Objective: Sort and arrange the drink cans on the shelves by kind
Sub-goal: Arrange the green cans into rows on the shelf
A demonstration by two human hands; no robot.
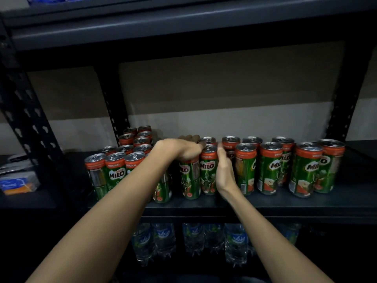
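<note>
Green aluminium drink cans with orange-red bands and silver tops stand upright on the dark metal shelf (265,207), and every one that can be read bears the same Milo label. On the left a tight block of cans (114,170) runs from the near edge back toward the far upright, packed in rows, presumably so the kind sits together and takes little room. On the right a looser group of cans (289,168) stands in staggered pairs, some well apart, which suggests they are yet to be closed up. Between the two groups the person works on a small cluster. The left hand (183,149) reaches over the top of one green can (188,178), its fingers curled down behind the rim and gripping it from above, a hold that suits sliding or lifting it. The right hand (223,170) lies flat against the right side of the neighbouring green can (208,170), fingers straight and touching it, not wrapped round, probably to steady it or press it leftward against its mate. The next move seems to be closing this pair toward the left block; a push too high on a slim can could tip it. Below, clear plastic water bottles (163,240) with blue labels stand on the lower shelf.
</note>
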